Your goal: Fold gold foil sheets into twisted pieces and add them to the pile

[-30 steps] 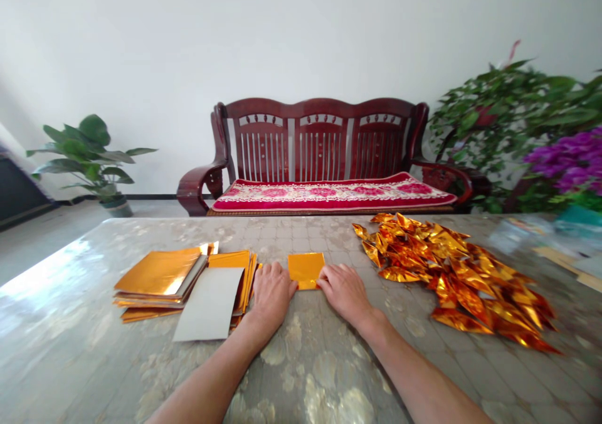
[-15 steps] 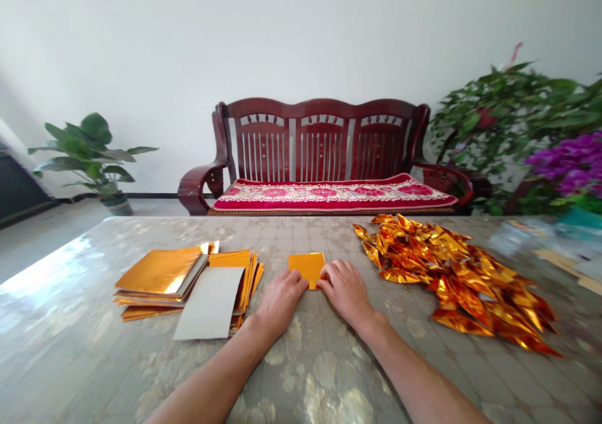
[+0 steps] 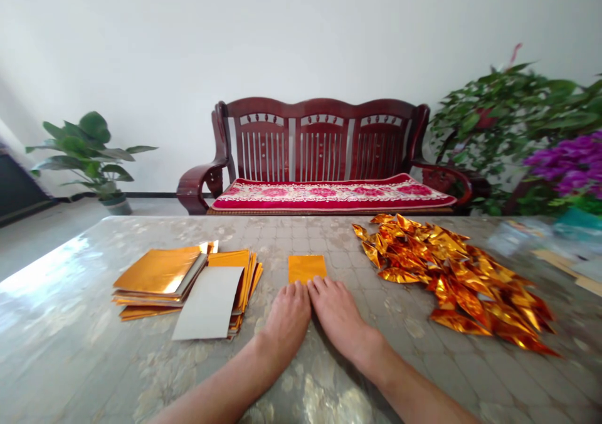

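Note:
A gold foil paper [image 3: 307, 268] lies on the table in front of me, its near edge under my fingertips. My left hand [image 3: 288, 314] rests on the near left part of that edge, fingers laid down side by side. Against it, my right hand [image 3: 336, 311] presses on the near right part with its fingers stretched forward. The thumbs are hidden beneath the hands. To the left are a stack of gold foil sheets [image 3: 157, 270] and a second pile topped by a grey-white sheet [image 3: 207, 305]. Folded gold foil pieces [image 3: 451, 273] form a heap on the right.
The table [image 3: 117, 374] has a shiny patterned cover. Clear plastic bags [image 3: 520, 236] and flat card pieces [image 3: 559, 264] lie at its right edge. Beyond it stand a wooden bench [image 3: 322, 142], a potted plant [image 3: 94, 154] and purple flowers [image 3: 567, 160].
Both hands have shifted from pinching the paper's near corners to lying together along its near edge. The fold at that edge is now covered by the fingers.

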Motion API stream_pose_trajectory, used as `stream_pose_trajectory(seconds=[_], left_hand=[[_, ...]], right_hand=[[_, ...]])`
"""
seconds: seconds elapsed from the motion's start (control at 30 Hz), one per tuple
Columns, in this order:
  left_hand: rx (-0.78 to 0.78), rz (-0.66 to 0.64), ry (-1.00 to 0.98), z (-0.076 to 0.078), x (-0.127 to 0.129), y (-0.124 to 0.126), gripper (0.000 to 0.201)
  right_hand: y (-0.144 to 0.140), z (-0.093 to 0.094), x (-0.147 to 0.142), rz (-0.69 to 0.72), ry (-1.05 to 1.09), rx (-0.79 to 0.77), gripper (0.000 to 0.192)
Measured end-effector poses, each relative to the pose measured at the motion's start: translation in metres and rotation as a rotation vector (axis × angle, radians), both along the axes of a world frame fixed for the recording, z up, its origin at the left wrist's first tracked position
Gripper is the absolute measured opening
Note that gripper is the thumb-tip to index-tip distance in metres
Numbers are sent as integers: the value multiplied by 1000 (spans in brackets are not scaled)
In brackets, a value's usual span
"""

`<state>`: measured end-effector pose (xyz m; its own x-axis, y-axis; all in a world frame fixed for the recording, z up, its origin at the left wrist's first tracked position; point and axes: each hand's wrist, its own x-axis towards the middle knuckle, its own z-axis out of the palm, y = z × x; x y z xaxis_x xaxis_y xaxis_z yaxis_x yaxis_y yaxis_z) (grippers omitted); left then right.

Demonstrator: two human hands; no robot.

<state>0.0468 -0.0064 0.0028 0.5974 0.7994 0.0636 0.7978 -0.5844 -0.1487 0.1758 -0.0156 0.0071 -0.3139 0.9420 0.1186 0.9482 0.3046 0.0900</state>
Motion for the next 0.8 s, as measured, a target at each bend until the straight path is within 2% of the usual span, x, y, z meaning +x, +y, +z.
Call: stream_pose_trajectory(seconds=[0.3,0.53,0.8], left_hand=[[74,72,118,1,-4,-4,30],[80,80,126,2,-7,-6,28],[-24,74,20,5,-14,3,26]], right_hand=[[-13,21,-7,-118,-73,-123,36],[-15,21,-4,-163,-128,-155,37],[-4,26,6,-170,-101,-148,33]])
